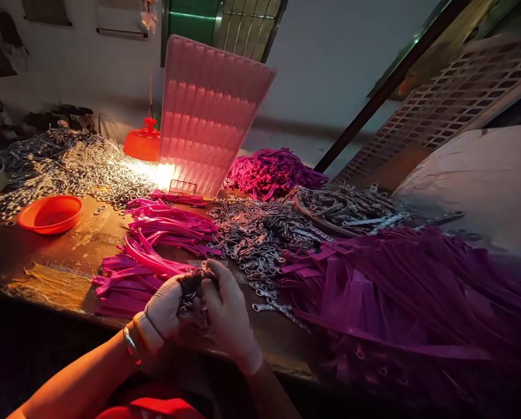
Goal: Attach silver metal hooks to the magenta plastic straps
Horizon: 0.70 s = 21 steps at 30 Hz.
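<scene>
Showing left hand (162, 308) and right hand (227, 308), both in pale gloves, close together over the near edge of the counter (92, 233). Left grip: fingers curled around a cluster of metal pieces (191, 305), largely enclosed, with some metal exposed on the side facing the right hand. Right grip: fingers bent, thumb and forefinger brought near each other just above the cluster; cannot tell whether fully closed, nor on what. Key relation: magenta strap (155, 259) with near end at the fingertips, lying to the left of the right grip and just beyond the left hand. Long axis running from the fingertips leftward and away in a shallow curve, above a bundle of magenta straps (123, 288) on the counter. Left hand nearer to the strap's length; right hand near the end only, reaching in from the opposite side. Cannot tell whether pinched at that end or merely passing behind the fingers. To the right, apart from both hands: heap of purple straps (395, 285); beyond the hands, pile of metal links (260, 233).
</scene>
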Tool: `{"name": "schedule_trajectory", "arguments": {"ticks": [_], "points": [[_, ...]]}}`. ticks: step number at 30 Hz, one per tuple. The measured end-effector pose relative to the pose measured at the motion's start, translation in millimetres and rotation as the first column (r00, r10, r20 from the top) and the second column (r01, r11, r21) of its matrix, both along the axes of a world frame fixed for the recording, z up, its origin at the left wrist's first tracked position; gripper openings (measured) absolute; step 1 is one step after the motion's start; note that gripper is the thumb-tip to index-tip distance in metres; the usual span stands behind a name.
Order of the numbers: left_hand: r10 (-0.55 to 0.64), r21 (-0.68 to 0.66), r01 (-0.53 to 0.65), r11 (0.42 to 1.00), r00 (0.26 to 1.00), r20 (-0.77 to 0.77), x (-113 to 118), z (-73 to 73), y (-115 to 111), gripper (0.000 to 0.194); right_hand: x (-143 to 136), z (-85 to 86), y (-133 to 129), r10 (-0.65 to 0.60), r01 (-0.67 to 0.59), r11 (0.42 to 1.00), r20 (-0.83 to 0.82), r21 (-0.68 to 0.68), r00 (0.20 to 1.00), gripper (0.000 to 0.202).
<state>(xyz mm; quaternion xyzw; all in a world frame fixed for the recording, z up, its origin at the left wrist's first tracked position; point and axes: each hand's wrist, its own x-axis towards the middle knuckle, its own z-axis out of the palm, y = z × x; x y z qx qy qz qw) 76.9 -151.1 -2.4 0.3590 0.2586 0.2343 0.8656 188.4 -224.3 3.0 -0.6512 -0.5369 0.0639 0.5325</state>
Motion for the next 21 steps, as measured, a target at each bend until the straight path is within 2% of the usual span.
{"name": "schedule_trajectory", "arguments": {"ticks": [2,3,5,6,8,9,10,11,12,13,14,16,17,19,21], "points": [[-0.018,0.219,0.04,0.975,0.995,-0.101,13,6.2,11,0.014,20,3.7,3,0.026,-0.021,0.999,0.136,-0.042,0.99,0.038],[-0.019,0.355,0.079,0.931,0.986,-0.168,19,10.2,17,0.014,31,6.8,6,0.067,-0.052,0.996,0.203,-0.079,0.977,0.038],[0.013,0.617,0.194,0.763,0.949,-0.315,29,18.6,30,0.012,51,14.6,16,0.184,-0.122,0.973,0.332,-0.198,0.925,0.032],[0.048,0.695,0.25,0.674,0.924,-0.379,33,22.3,38,0.012,59,18.6,21,0.232,-0.126,0.954,0.401,-0.273,0.886,0.028],[0.121,0.764,0.352,0.541,0.866,-0.485,38,27.8,52,0.015,72,24.8,31,0.299,-0.073,0.911,0.53,-0.405,0.794,0.022],[0.142,0.765,0.399,0.506,0.836,-0.53,40,29.6,59,0.017,77,26.3,35,0.32,-0.037,0.894,0.578,-0.447,0.751,0.02],[0.148,0.753,0.434,0.495,0.811,-0.566,41,30.7,65,0.019,79,26.4,38,0.344,-0.021,0.88,0.607,-0.475,0.716,0.019],[0.133,0.73,0.456,0.509,0.796,-0.59,41,31.4,70,0.019,80,24.9,41,0.374,-0.034,0.87,0.613,-0.492,0.696,0.018],[0.098,0.698,0.458,0.551,0.795,-0.599,41,31.6,75,0.019,80,22.0,43,0.398,-0.067,0.864,0.595,-0.499,0.698,0.017],[0.053,0.655,0.439,0.614,0.806,-0.59,41,31.4,79,0.02,79,17.8,46,0.4,-0.102,0.865,0.55,-0.492,0.734,0.017],[0.014,0.604,0.399,0.69,0.827,-0.562,40,30.7,82,0.02,77,12.7,49,0.381,-0.136,0.868,0.467,-0.478,0.798,0.019],[-0.03,0.476,0.285,0.832,0.88,-0.475,40,27.8,90,0.024,73,1.5,58,0.316,-0.208,0.873,0.189,-0.44,0.93,0.024],[-0.036,0.405,0.225,0.886,0.905,-0.424,40,25.6,95,0.025,72,-3.4,65,0.283,-0.243,0.876,0.035,-0.416,0.959,0.026],[-0.001,0.27,0.092,0.958,0.947,-0.32,36,20.3,108,0.026,73,-10.2,86,0.238,-0.284,0.894,-0.169,-0.347,0.956,0.029],[0.114,0.145,-0.079,0.986,0.961,-0.254,29,15.0,122,0.024,76,-12.1,117,0.212,-0.253,0.927,-0.169,-0.278,0.963,0.032]]}}
